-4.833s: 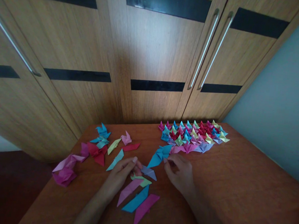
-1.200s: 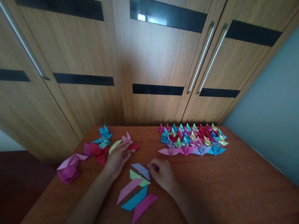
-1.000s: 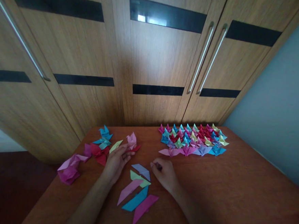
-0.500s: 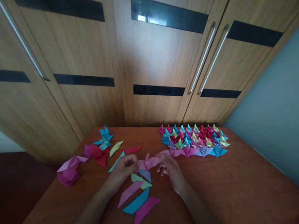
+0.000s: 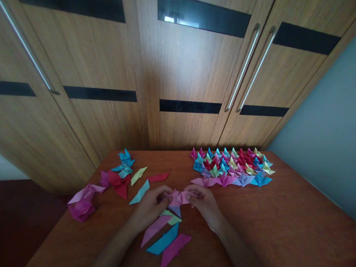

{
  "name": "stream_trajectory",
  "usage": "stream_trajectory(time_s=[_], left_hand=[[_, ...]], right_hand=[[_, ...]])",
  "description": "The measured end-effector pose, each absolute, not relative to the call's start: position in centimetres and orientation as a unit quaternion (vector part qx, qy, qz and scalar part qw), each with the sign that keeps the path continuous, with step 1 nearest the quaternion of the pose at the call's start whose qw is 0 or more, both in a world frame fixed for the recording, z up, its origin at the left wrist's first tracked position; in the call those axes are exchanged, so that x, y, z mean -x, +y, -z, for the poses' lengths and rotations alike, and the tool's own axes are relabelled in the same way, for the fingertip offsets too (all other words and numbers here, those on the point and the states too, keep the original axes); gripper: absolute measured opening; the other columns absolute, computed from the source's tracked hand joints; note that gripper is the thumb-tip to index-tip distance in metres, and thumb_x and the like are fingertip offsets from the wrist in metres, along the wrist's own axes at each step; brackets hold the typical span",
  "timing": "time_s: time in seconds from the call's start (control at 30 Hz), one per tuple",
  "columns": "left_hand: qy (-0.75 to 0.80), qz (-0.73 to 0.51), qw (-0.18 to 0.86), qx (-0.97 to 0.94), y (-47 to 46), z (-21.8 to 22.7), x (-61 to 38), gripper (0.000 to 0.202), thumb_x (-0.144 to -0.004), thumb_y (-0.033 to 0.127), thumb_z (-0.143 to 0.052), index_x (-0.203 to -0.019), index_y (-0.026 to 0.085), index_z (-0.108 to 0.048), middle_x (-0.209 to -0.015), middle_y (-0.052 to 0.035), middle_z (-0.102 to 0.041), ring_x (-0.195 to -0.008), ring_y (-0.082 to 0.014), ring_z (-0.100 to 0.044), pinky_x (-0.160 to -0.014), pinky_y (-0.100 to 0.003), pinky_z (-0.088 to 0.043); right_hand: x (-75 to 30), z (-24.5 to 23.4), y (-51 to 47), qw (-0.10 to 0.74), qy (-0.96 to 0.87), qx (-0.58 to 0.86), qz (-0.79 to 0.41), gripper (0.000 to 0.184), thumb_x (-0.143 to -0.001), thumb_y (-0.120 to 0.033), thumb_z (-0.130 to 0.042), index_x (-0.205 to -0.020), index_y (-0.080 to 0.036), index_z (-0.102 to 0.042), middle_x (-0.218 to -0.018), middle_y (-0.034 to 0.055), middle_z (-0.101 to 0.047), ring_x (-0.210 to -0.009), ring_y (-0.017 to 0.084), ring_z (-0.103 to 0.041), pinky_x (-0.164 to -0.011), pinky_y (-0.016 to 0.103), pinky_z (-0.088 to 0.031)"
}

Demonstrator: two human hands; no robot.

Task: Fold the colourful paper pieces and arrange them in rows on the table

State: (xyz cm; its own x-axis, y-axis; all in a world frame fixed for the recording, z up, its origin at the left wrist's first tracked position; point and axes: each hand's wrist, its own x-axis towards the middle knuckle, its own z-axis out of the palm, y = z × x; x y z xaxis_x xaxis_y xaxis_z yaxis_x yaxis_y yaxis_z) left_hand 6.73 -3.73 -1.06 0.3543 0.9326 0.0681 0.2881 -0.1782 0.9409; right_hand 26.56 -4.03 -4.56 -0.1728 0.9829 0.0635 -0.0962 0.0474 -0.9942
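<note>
A pink origami crane (image 5: pixel 179 198) is held between both hands above the table, its wings spread sideways. My left hand (image 5: pixel 156 203) pinches the wing on the left, and my right hand (image 5: pixel 203 201) pinches the one on the right. Just below the crane lies a lavender folded paper (image 5: pixel 176 210), partly covered by it. Nearer to me are a light green folded piece (image 5: pixel 172 217), a pink one (image 5: pixel 155 230), a blue one (image 5: pixel 163 240) and a magenta one (image 5: pixel 174 251), all flat on the table.
Rows of finished colourful paper cranes (image 5: pixel 232 165) stand at the back right. Toward the left lie red folded paper (image 5: pixel 119 185), blue cranes (image 5: pixel 126 158) and crumpled-looking magenta pieces (image 5: pixel 81 210). A light blue piece (image 5: pixel 140 192) sits beside my left hand. A wooden cupboard (image 5: pixel 189 65) rises behind the table.
My right hand's fingers have closed on the crane's right wing, and my left hand has shifted in on the left one. The crane sits slightly lower, its wings looking shorter between the fingers.
</note>
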Motion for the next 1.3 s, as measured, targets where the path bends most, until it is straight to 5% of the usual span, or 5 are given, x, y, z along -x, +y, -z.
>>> stream_trajectory(time_s=[0.3, 0.5, 0.7, 0.9, 1.3], left_hand=[[0.435, -0.312, 0.438, -0.722, -4.0, 1.1, -6.8, 0.017, -0.081, 0.025, -0.051, -0.081, 0.018, -0.066, -0.076, -0.0024, -0.066, -0.072, -0.0187, -0.058, -0.063, -0.024, -0.04], [0.436, -0.291, 0.414, -0.744, -4.3, 1.3, -6.9, 0.022, -0.086, 0.027, -0.046, -0.081, 0.018, -0.066, -0.077, -0.0026, -0.066, -0.072, -0.018, -0.059, -0.065, -0.024, -0.04], [0.441, -0.27, 0.395, -0.759, -4.6, 0.9, -7.3, 0.021, -0.085, 0.022, -0.045, -0.083, 0.017, -0.065, -0.077, -0.0016, -0.066, -0.07, -0.0161, -0.057, -0.064, -0.023, -0.04], [0.428, -0.276, 0.423, -0.749, -4.6, 1.1, -7.2, 0.022, -0.087, 0.027, -0.046, -0.077, 0.016, -0.062, -0.071, -0.0001, -0.06, -0.066, -0.015, -0.054, -0.061, -0.023, -0.038], [0.379, -0.382, 0.65, -0.536, -4.5, 1.4, -8.0, 0.029, -0.084, 0.038, -0.055, -0.073, 0.013, -0.065, -0.067, -0.0021, -0.061, -0.063, -0.0137, -0.054, -0.061, -0.023, -0.042]], right_hand=[[-26.3, 4.0, -4.3, 0.464, -0.617, 0.436, -0.464, 0.009, -0.077, -0.025, -0.059, -0.081, -0.019, -0.065, -0.074, 0.0004, -0.063, -0.066, 0.014, -0.058, -0.058, 0.023, -0.043], [-26.2, 3.8, -4.8, 0.403, -0.737, 0.45, -0.304, 0.02, -0.076, -0.01, -0.052, -0.085, -0.021, -0.066, -0.079, 0.0008, -0.065, -0.073, 0.014, -0.058, -0.066, 0.024, -0.041], [-26.3, 3.7, -4.9, 0.391, -0.767, 0.431, -0.27, 0.017, -0.086, -0.019, -0.049, -0.078, -0.02, -0.064, -0.069, 0.0002, -0.061, -0.065, 0.013, -0.054, -0.061, 0.023, -0.036], [-26.2, 3.7, -4.9, 0.412, -0.731, 0.433, -0.329, 0.024, -0.089, -0.027, -0.048, -0.071, -0.018, -0.063, -0.064, -0.0005, -0.058, -0.06, 0.012, -0.051, -0.057, 0.022, -0.035], [-26.3, 3.2, -4.6, 0.491, -0.524, 0.363, -0.594, 0.028, -0.084, -0.039, -0.057, -0.072, -0.015, -0.066, -0.065, 0.0011, -0.061, -0.059, 0.011, -0.052, -0.054, 0.022, -0.038]])
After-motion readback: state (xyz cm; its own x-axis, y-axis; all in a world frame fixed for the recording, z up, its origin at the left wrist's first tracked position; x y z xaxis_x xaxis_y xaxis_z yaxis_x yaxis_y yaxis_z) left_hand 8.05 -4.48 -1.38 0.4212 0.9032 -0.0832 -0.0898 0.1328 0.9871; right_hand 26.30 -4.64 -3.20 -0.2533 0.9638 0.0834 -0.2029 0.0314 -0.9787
